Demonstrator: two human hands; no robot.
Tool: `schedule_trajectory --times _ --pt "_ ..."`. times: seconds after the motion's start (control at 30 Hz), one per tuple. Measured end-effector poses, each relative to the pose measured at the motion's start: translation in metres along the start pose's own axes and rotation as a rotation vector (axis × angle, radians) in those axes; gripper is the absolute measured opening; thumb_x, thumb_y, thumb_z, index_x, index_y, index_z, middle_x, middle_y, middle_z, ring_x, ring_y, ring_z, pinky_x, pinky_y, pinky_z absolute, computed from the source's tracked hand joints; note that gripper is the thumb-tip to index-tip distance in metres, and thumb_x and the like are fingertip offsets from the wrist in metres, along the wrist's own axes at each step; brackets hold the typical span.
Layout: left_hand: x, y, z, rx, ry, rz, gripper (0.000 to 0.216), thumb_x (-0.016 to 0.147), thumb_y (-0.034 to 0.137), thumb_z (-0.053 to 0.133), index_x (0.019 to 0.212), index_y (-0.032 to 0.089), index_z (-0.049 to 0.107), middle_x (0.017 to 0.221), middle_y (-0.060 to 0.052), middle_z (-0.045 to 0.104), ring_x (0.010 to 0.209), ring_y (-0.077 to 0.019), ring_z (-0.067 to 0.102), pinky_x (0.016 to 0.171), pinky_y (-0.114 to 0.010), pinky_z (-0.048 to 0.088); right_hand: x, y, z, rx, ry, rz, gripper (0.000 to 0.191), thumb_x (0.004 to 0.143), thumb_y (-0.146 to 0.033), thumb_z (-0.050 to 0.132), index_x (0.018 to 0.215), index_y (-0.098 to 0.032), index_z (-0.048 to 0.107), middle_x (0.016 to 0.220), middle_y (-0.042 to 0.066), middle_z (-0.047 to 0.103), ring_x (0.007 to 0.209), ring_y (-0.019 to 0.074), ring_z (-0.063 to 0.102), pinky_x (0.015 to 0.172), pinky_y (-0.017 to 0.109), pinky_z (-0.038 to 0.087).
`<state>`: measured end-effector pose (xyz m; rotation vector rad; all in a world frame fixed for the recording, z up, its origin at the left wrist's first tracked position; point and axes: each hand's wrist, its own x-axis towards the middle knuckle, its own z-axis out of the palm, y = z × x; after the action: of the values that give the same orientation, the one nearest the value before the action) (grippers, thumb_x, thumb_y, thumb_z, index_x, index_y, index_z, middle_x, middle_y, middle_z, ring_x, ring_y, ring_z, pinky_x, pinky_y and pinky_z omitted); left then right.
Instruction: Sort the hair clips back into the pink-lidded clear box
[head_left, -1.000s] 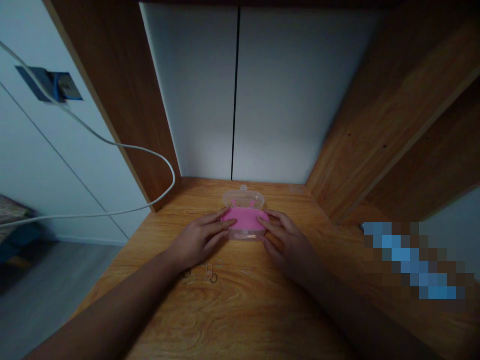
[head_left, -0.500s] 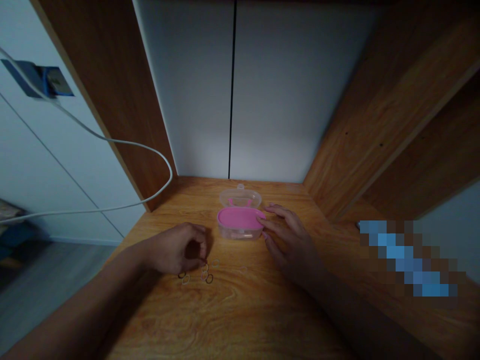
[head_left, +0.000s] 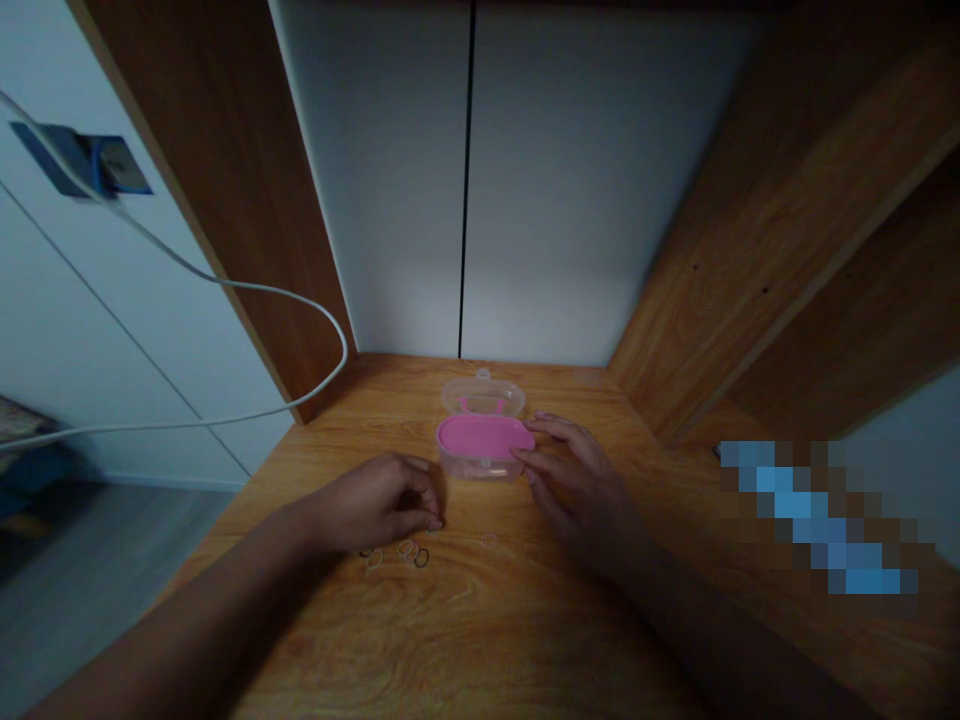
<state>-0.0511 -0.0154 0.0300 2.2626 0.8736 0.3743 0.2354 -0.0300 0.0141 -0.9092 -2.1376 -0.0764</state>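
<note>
A small clear plastic box (head_left: 484, 445) with a pink inside stands open on the wooden desk (head_left: 480, 620), its clear lid tipped back. My right hand (head_left: 570, 480) rests against the box's right side, thumb and fingers touching it. My left hand (head_left: 379, 503) is curled in a pinch on the desk, just left of the box. Its fingertips sit over several small elastic bands (head_left: 397, 553) scattered on the wood. Whether a band is in the pinch I cannot make out. One more band (head_left: 488, 539) lies alone in front of the box.
White panels (head_left: 465, 180) close off the back of the desk nook, with wooden side walls (head_left: 750, 220) left and right. A white cable (head_left: 247, 290) loops from a blue wall socket (head_left: 82, 160) at the left. A blurred patch (head_left: 817, 520) covers the right.
My left hand left the box, drew back to the bands and curled into a pinch, then slid slightly right. My right hand has stayed at the box's right side.
</note>
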Motion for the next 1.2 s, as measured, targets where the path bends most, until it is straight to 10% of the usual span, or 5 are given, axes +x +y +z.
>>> schedule_trajectory --times 0.43,1.2 --pt "-0.001 0.004 0.007 0.153 0.004 0.071 0.009 0.093 0.017 0.053 0.089 0.019 0.06 0.087 -0.003 0.065 0.079 -0.0163 0.059 0.072 -0.027 0.046 0.001 -0.005 -0.001 0.03 -0.037 0.001 0.04 0.087 -0.008 0.055 0.12 -0.029 0.065 0.134 0.01 0.054 0.129 0.0287 0.05 0.105 0.055 0.047" --pt "0.011 0.025 0.05 -0.49 0.378 0.048 0.02 0.082 0.026 0.075 0.08 0.018 0.057 0.069 0.001 0.073 0.06 -0.0116 0.067 0.056 -0.02 0.049 0.003 -0.028 0.003 0.193 -0.14 -0.25 0.011 0.095 -0.03 0.061 0.105 -0.026 0.065 0.088 0.0 0.073 0.081 0.0149 0.067 0.081 0.033 0.056"
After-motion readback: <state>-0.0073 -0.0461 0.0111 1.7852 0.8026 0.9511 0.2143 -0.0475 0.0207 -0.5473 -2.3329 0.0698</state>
